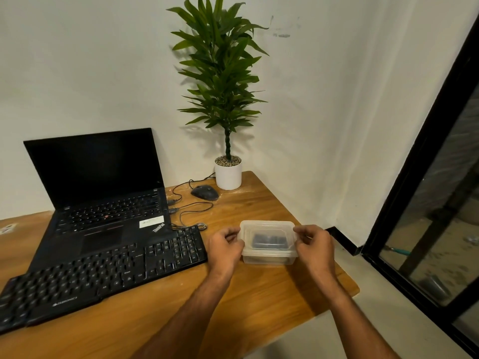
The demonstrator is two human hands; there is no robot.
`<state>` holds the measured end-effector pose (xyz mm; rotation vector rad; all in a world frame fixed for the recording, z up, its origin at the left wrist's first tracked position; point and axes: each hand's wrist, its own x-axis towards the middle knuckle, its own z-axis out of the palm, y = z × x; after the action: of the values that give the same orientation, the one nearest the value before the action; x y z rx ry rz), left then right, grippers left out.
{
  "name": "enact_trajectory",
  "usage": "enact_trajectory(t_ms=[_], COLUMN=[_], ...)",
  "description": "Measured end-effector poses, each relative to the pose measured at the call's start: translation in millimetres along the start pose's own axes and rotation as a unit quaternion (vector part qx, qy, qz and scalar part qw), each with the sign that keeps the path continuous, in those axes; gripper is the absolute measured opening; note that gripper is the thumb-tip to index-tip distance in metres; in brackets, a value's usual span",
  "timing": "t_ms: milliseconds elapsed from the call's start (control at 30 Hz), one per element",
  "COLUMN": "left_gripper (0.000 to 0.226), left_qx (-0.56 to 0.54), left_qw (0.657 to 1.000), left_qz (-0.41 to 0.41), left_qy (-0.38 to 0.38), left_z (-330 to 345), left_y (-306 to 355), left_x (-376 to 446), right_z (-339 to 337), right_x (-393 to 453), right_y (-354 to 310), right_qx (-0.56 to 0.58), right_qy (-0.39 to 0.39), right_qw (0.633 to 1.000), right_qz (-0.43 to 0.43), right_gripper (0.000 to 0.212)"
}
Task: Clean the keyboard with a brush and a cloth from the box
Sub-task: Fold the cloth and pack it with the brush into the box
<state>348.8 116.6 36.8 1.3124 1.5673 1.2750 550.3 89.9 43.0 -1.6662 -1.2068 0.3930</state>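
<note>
A clear plastic box with its lid on stands on the wooden table, right of the black keyboard. Something dark shows through the lid; I cannot tell what it is. My left hand grips the box's left edge with curled fingers. My right hand pinches the lid's right edge. The keyboard lies slantwise in front of the laptop, its right end close to my left hand.
An open black laptop with a dark screen stands behind the keyboard. A black mouse and loose cables lie near a potted plant at the back. The table's right edge drops off beside the box; a black-framed glass door is further right.
</note>
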Motion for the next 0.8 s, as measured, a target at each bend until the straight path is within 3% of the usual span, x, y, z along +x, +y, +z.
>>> enact_trajectory(t_ms=[233, 333, 467, 567, 667, 800], left_gripper=[0.037, 0.044, 0.056, 0.049, 0.058, 0.073], left_qx=[0.027, 0.126, 0.278, 0.334, 0.386, 0.453], left_qw=[1.0, 0.991, 0.937, 0.889, 0.848, 0.809], left_qz=[0.001, 0.037, 0.194, 0.286, 0.31, 0.285], left_qy=[-0.004, -0.031, -0.079, -0.128, -0.189, -0.243], left_z=[0, -2, 0, 11, 23, 29], left_y=[1, 8, 21, 28, 28, 17], left_x=[1, 2, -6, -12, -14, -10], right_z=[1, 0, -7, -10, -11, -7], right_x=[4, 6, 10, 13, 15, 17], right_y=[1, 1, 4, 4, 1, -1], right_qx=[0.054, 0.078, 0.044, 0.083, 0.175, 0.17], right_qy=[-0.028, -0.02, -0.018, -0.074, -0.112, -0.091], right_qw=[0.997, 0.994, 0.993, 0.971, 0.936, 0.941], right_qz=[0.052, 0.069, 0.11, 0.214, 0.285, 0.277], right_gripper=[0.033, 0.037, 0.043, 0.026, 0.01, 0.01])
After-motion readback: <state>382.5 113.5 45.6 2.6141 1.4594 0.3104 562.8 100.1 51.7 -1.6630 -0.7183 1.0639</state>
